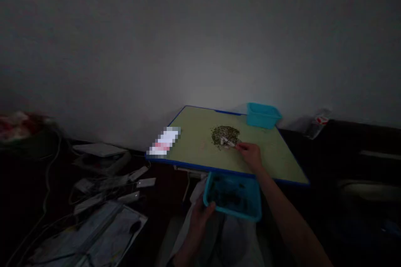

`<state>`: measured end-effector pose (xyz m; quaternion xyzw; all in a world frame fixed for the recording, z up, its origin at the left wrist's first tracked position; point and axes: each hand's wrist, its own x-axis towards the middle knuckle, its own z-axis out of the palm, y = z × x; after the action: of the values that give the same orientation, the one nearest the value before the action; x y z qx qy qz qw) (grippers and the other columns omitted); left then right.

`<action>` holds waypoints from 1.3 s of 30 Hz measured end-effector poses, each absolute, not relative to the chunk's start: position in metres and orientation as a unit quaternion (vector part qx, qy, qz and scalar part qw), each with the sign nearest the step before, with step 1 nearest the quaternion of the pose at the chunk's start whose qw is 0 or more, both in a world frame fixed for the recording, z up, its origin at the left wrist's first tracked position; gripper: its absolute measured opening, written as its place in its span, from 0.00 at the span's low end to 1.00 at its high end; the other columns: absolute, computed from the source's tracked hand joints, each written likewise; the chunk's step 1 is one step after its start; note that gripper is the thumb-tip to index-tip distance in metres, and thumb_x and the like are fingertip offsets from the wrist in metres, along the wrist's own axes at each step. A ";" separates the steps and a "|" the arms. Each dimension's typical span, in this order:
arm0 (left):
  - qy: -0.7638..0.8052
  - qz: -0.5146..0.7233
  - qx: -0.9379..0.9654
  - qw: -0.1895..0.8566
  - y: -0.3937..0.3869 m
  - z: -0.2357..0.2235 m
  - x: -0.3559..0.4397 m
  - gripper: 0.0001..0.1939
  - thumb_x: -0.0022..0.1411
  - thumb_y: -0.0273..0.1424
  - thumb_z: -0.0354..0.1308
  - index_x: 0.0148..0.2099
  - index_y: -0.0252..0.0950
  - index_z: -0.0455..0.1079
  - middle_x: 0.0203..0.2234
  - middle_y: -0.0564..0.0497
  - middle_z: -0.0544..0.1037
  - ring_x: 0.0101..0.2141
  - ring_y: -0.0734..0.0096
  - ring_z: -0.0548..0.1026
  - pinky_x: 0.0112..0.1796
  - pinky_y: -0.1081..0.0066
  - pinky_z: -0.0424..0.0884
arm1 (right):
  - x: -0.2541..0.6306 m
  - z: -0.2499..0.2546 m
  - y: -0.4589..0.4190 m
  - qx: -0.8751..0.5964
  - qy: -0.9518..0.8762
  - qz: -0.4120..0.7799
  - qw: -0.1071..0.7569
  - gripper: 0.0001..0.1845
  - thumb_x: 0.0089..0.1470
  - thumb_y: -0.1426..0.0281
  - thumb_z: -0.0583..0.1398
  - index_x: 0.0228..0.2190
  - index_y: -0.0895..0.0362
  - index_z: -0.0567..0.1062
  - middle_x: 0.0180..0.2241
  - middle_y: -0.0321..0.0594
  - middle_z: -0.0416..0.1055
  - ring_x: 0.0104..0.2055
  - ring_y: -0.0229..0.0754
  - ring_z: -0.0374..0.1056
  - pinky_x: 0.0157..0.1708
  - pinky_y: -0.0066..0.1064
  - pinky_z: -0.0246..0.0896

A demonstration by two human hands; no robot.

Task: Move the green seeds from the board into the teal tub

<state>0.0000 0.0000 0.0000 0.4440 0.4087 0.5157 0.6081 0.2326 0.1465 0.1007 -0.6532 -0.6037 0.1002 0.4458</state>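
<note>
Below the table's front edge, my left hand [202, 212] grips the near left rim of a turquoise plastic basket [232, 212]. Dark bits lie inside it, too dim to name. Over the table, my right hand [249, 153] is closed in a pinch on a small whitish piece [230, 143], whose kind I cannot make out. That piece touches a spread pile of small green grains [224, 131] that look like beans or seeds. The pile lies on the pale yellow tabletop [194, 133] with a blue edge.
A second turquoise basket [263, 116] stands at the table's back right corner, near the wall. At the left lies a bright phone-like screen [165, 142], blurred out. Left of the table are cables, white adapters [146, 182] and a clear case [94, 233]. A plastic packet [319, 123] lies right.
</note>
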 end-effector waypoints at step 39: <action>0.400 0.512 0.425 0.630 0.000 0.008 0.000 0.24 0.55 0.34 0.54 0.55 0.40 0.60 0.52 0.47 0.69 0.53 0.55 0.64 0.52 0.58 0.60 | 0.231 0.102 0.146 -0.662 -0.617 0.057 0.421 0.12 0.45 0.64 0.59 0.32 0.52 0.78 0.30 0.37 0.76 0.29 0.42 0.71 0.32 0.30 0.64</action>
<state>-0.0002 -0.0004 0.0075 0.4249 0.4002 0.5124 0.6298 0.2308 0.1464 0.1020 -0.6621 -0.6173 0.0569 0.4212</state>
